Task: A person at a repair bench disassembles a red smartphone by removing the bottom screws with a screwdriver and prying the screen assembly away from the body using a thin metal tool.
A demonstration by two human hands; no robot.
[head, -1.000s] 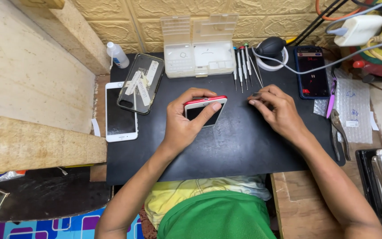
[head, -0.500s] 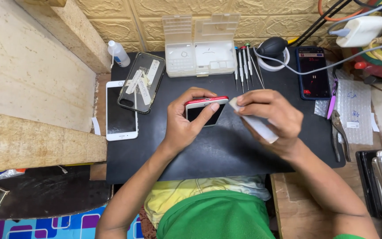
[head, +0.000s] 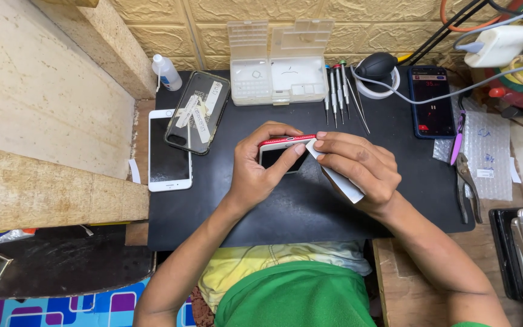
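Observation:
My left hand point(head: 260, 166) grips a red-edged phone point(head: 286, 143), held on its edge over the black mat point(head: 286, 206). In my right hand point(head: 358, 166) is a thin white card point(head: 341, 181), its tip touching the phone's right corner. The phone's dark screen faces me and is partly hidden by my left fingers.
On the mat's left lie a white phone point(head: 167, 151) and a clear case with white strips point(head: 198, 112). A clear parts box point(head: 279, 63) stands at the back, with several screwdrivers point(head: 337, 91) beside it. A blue phone point(head: 432, 100), pliers point(head: 467, 184) and bubble wrap point(head: 485, 154) lie at the right.
My right hand picked up the white card from the mat and brought it left to the phone's corner. The left hand kept hold of the phone.

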